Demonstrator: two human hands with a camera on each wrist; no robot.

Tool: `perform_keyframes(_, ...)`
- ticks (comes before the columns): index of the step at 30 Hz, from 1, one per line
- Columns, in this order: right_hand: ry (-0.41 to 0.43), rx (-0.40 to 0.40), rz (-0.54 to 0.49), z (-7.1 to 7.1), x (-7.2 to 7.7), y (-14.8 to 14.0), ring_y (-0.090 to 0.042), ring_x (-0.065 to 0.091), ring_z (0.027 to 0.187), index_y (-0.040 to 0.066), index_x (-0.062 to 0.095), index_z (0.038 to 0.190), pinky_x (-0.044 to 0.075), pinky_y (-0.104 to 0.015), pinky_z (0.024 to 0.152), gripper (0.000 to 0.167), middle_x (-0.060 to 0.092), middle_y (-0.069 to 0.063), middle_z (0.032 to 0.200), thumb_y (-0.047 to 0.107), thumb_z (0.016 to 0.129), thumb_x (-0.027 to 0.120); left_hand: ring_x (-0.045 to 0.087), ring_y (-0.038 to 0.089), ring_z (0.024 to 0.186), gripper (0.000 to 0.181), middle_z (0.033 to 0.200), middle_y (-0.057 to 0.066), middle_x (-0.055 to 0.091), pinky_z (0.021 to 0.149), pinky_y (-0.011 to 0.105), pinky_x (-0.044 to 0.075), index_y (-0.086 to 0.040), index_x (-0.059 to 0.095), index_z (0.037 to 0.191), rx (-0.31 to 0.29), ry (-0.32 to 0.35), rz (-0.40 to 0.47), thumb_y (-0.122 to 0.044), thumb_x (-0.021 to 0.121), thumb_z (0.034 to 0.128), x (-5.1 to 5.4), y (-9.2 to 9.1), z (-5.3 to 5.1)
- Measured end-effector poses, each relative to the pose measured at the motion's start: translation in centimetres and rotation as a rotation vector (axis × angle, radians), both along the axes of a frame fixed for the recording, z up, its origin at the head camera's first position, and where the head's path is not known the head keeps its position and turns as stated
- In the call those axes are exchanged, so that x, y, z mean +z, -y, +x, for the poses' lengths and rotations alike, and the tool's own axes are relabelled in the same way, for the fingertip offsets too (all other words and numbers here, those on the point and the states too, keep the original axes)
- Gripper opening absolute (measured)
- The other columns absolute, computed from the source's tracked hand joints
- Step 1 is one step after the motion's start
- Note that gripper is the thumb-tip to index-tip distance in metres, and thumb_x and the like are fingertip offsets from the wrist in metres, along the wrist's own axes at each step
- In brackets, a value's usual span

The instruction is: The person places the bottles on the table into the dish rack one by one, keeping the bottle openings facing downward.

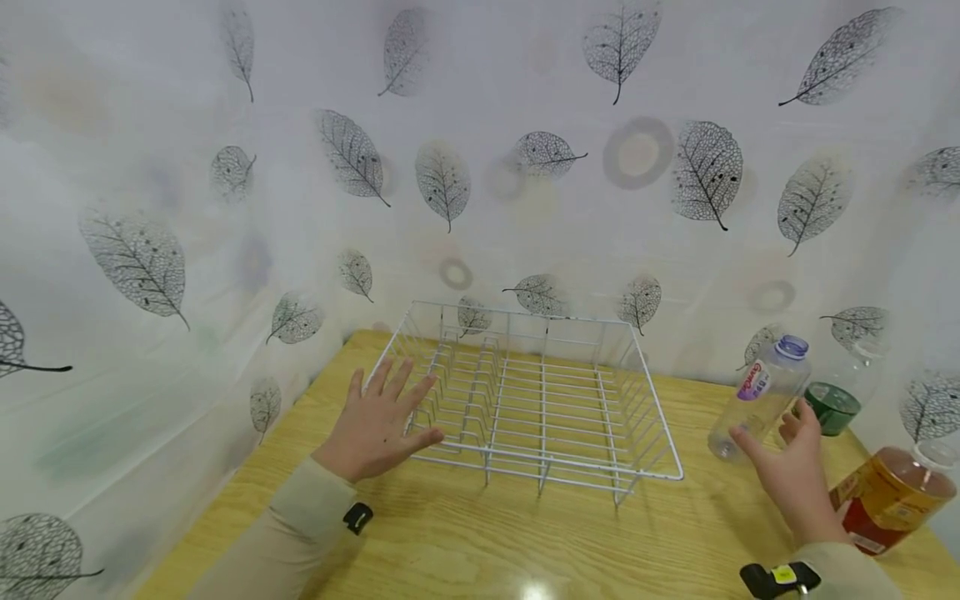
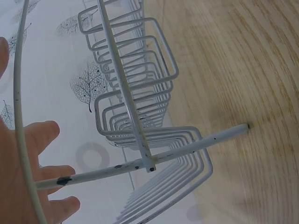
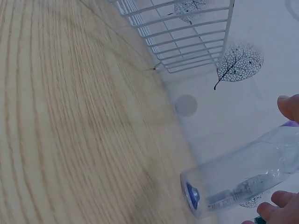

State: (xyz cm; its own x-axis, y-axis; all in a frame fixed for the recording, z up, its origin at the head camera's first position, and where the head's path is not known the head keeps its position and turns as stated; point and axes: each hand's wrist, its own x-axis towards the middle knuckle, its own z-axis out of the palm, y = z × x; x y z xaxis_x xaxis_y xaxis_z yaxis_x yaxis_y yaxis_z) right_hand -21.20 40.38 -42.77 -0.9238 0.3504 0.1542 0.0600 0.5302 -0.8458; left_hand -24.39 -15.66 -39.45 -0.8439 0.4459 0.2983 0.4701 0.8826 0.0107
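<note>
A white wire rack [image 1: 543, 459] stands on the table. My left hand [image 1: 378, 425] is spread over its front left corner, and in the left wrist view the same hand [image 2: 11, 186] shows behind the rack's wires [image 2: 117, 60]; whether it touches them I cannot tell. At the right, my right hand [image 1: 795, 467] has thumb and fingers apart beside a clear bottle [image 1: 761, 400] with a purple rim and a small label. The right wrist view has the bottle [image 3: 243, 172] between the thumb and the fingers of that hand [image 3: 285, 212], with no clear grip.
A bottle with a green band [image 1: 832, 408] stands behind the right hand. An amber bottle with a yellow and red label [image 1: 892, 500] is at the table's right edge. Leaf-patterned sheeting [image 1: 510, 233] hangs behind and beside the wooden table [image 1: 450, 533].
</note>
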Motion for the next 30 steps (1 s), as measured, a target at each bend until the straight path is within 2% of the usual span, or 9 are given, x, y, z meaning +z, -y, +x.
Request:
perform_keyframes(6,0.081,-0.012,-0.067,-1.2,-0.7,-0.8,-0.055,0.003,0.147,0.012,-0.024,0.158,0.02,-0.074,0.109,0.112,-0.005,-0.033,0.163,0.049,0.098,0.063,0.012,0.046,0.15,0.088,0.164,0.021,0.024,0.114,0.073,0.009,-0.022,0.034,0.161,-0.003,0.002,-0.012,-0.077,0.043,0.0929,0.1,-0.4,-0.3)
perform_keyframes(10,0.122,-0.016,-0.12,-2.2,-1.2,-1.0,-0.053,0.002,0.148,0.013,-0.025,0.158,0.016,-0.072,0.112,0.116,-0.006,-0.032,0.163,0.053,0.096,0.064,0.012,0.046,0.15,0.086,0.164,0.021,0.024,0.114,0.073,0.009,-0.021,0.035,0.16,0.003,0.013,-0.014,-0.074,0.047,0.0931,0.3,-0.6,-0.4)
perform_keyframes(17,0.161,0.016,-0.186,-2.9,-2.8,-1.2,-0.053,0.011,0.147,0.016,-0.027,0.157,0.017,-0.069,0.113,0.123,-0.001,-0.03,0.164,0.061,0.091,0.066,0.012,0.046,0.15,0.086,0.164,0.021,0.024,0.114,0.073,0.009,-0.021,0.034,0.16,0.002,0.03,-0.011,-0.073,0.048,0.0937,0.3,-0.9,-0.2)
perform_keyframes(22,0.147,-0.03,-0.162,-3.4,-3.6,-1.1,-0.05,0.018,0.147,0.008,-0.016,0.16,0.019,-0.066,0.115,0.118,0.01,-0.032,0.163,0.062,0.092,0.064,0.012,0.046,0.15,0.087,0.164,0.02,0.024,0.114,0.073,0.01,-0.021,0.034,0.16,-0.001,0.023,-0.017,-0.076,0.044,0.0934,0.3,-0.9,-0.3)
perform_keyframes(30,0.119,-0.034,-0.14,-4.0,-3.9,-1.3,-0.049,0.026,0.144,0.001,0.002,0.161,0.027,-0.065,0.113,0.102,0.022,-0.033,0.159,0.055,0.097,0.06,0.013,0.047,0.15,0.084,0.163,0.021,0.026,0.113,0.074,0.011,-0.021,0.036,0.159,-0.003,0.01,-0.001,-0.069,0.053,0.0936,0.4,-0.7,-0.2)
